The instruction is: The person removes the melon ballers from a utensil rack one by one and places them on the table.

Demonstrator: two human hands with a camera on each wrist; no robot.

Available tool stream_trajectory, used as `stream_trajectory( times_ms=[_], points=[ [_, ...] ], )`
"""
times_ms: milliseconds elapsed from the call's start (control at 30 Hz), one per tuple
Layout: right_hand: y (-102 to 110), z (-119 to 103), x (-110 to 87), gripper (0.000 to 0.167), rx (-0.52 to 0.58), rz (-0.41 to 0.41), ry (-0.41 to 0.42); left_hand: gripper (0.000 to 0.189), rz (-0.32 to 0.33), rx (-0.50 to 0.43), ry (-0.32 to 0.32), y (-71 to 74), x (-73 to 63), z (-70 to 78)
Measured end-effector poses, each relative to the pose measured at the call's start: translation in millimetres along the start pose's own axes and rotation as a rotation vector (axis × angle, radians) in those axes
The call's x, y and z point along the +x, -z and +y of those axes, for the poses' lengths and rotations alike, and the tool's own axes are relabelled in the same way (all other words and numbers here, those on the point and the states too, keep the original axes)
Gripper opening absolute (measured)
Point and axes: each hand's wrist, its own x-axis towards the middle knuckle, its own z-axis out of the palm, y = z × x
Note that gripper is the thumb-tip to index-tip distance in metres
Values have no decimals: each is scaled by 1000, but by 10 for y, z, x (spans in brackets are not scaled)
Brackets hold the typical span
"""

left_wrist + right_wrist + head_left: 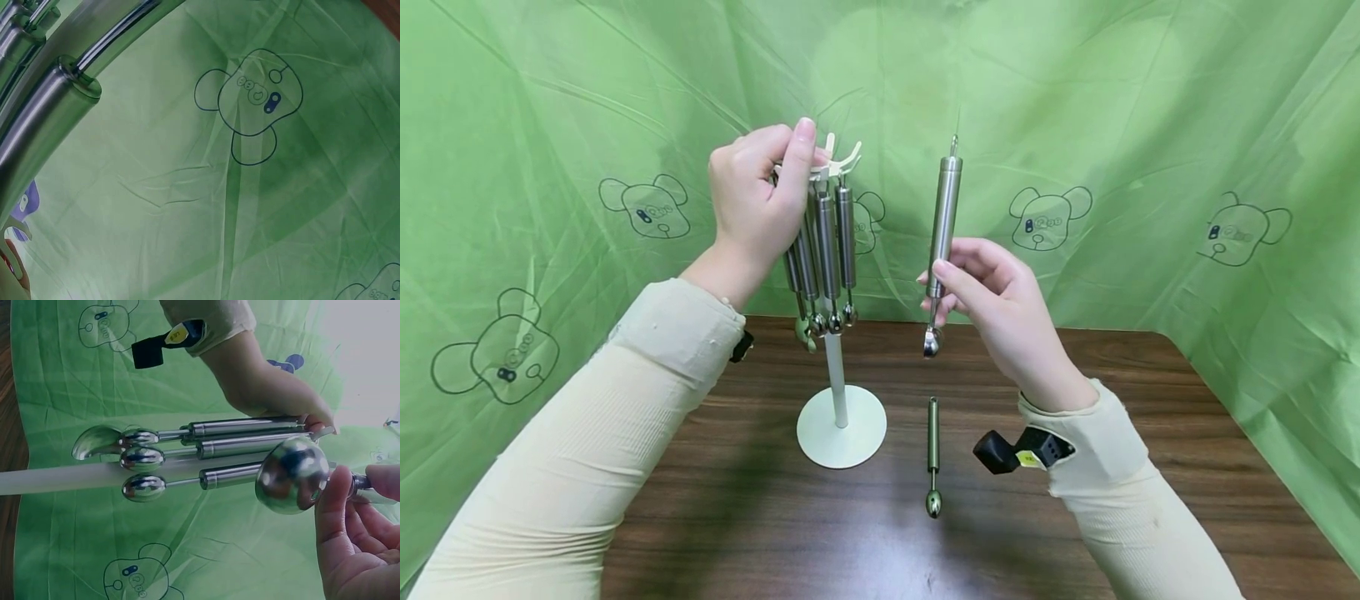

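My left hand point(758, 190) grips the top of a white hanging rack point(841, 450), its fingers curled at the hooks and its thumb pointing up. Several steel melon ballers point(827, 246) hang from the hooks, bowls downward; one utensil there ends in a larger curved scoop point(97, 442). To the right of the rack, my right hand point(1003, 304) pinches another melon baller point(948, 200) low on its handle, near the neck. It stands almost upright in the air, bowl down. The right wrist view shows its shiny round bowl point(290, 476) close up. My left fingertips are mostly hidden.
One more small melon baller point(933, 442) lies on the brown wooden table point(737, 517), right of the rack's round base. Green cloth point(910, 75) with printed bear faces surrounds the back and sides. A black wrist camera point(1022, 450) sits at the right cuff.
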Motion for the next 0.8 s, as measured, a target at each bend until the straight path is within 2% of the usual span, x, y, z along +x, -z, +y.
stream_trajectory(
  times_ms=[367, 567, 800],
  points=[
    [19, 23, -238, 21, 20, -13, 5, 41, 5, -8, 8, -6, 5, 10],
    [28, 95, -355, 22, 40, -22, 22, 41, 10, -9, 12, -1, 9, 5],
    [46, 222, -490, 22, 30, -31, 5, 40, 18, -13, 17, 5, 6, 7]
  ],
)
